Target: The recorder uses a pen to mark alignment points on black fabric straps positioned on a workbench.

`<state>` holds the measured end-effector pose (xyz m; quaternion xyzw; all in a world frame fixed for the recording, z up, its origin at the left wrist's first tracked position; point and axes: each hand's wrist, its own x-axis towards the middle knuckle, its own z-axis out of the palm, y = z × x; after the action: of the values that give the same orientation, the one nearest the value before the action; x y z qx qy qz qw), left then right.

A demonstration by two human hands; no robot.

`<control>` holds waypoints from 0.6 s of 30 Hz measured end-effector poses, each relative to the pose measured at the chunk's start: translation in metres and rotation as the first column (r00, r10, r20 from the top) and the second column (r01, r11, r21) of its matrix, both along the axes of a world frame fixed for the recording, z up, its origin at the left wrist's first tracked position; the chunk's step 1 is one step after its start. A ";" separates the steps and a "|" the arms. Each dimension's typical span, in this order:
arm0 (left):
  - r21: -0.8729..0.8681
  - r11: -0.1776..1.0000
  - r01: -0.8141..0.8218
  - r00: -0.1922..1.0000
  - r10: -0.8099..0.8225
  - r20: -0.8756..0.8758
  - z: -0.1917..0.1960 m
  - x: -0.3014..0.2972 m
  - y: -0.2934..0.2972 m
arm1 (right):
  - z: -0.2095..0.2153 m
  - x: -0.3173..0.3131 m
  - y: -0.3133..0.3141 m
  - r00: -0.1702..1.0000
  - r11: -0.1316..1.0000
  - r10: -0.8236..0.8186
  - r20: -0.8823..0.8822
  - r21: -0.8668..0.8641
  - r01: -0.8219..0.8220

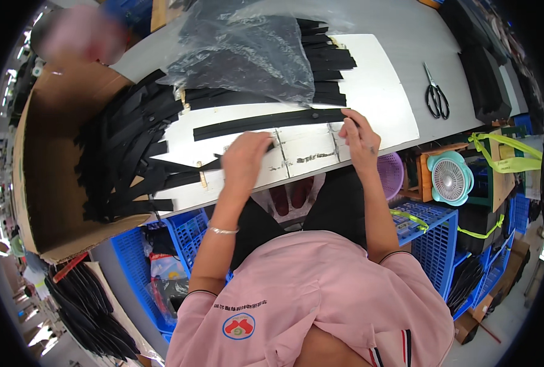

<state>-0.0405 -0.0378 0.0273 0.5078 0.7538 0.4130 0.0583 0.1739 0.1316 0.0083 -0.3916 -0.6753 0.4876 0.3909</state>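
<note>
Long black strip [269,122] laid flat across the white board [382,104], mid-frame, seemingly for alignment. Right hand [359,137] pinning its right end, grip pressed together on that end. Left hand [244,160] lower centre, grip closed on the tip of another black strip [186,174] drawn from the heap [125,153] at left. Clear plastic bag [247,49] over the upper stack. Scissors [436,96] on the grey desk [406,30], upper right. Cardboard box [40,183] far left; blue crates [431,238] and a small fan [450,178] below.
</note>
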 end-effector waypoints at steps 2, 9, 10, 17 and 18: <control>0.066 0.992 0.109 0.994 -0.110 0.011 -0.010 0.021 0.033 | -0.005 -0.001 -0.005 0.998 0.903 -0.023 0.060 0.430 -0.005; 0.129 0.985 0.117 0.989 -0.128 0.080 -0.018 0.062 0.063 | -0.005 0.002 -0.051 0.935 0.666 0.017 0.355 0.693 -0.276; 0.142 0.983 0.118 0.991 -0.126 0.046 -0.019 0.063 0.059 | -0.008 0.006 -0.052 0.935 0.666 0.024 0.355 0.691 -0.279; -0.044 0.998 0.050 0.991 -0.055 -0.125 -0.025 0.034 -0.017 | -0.024 0.055 -0.015 0.884 0.600 -0.201 0.423 0.766 -0.230; -0.046 0.998 0.042 0.991 -0.047 -0.125 -0.022 0.033 -0.027 | -0.025 0.061 -0.010 0.879 0.587 -0.206 0.430 0.773 -0.241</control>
<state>-0.0075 -0.0643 0.0050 0.5481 0.7531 0.3626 0.0307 0.2345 0.1221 -0.0165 -0.2709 -0.8998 0.0185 0.3415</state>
